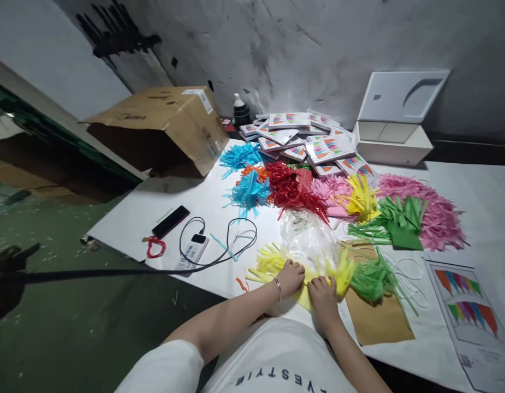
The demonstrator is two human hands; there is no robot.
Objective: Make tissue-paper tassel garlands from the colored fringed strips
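My left hand (pixel 291 280) and my right hand (pixel 323 301) are side by side at the table's near edge. Their fingers curl closed on a yellow fringed paper tassel (pixel 304 297), whose cut strips spread out to both sides. A bracelet circles the left wrist. Just beyond the hands lies a crumpled clear plastic bag (pixel 307 237), touching the yellow strips. To the right, a green fringed tassel (pixel 372 278) rests partly over a brown card sheet (pixel 379 322). The fingertips' exact hold is partly hidden.
Red tassels (pixel 291 188), blue tassels (pixel 248 191) and pink tassels (pixel 432 210) lie farther back. Behind them are piled printed packs (pixel 293 136). A cardboard box (pixel 166 128), a phone (pixel 170 221), a power bank (pixel 194 251) with cable, and an open white box (pixel 391 142) surround them.
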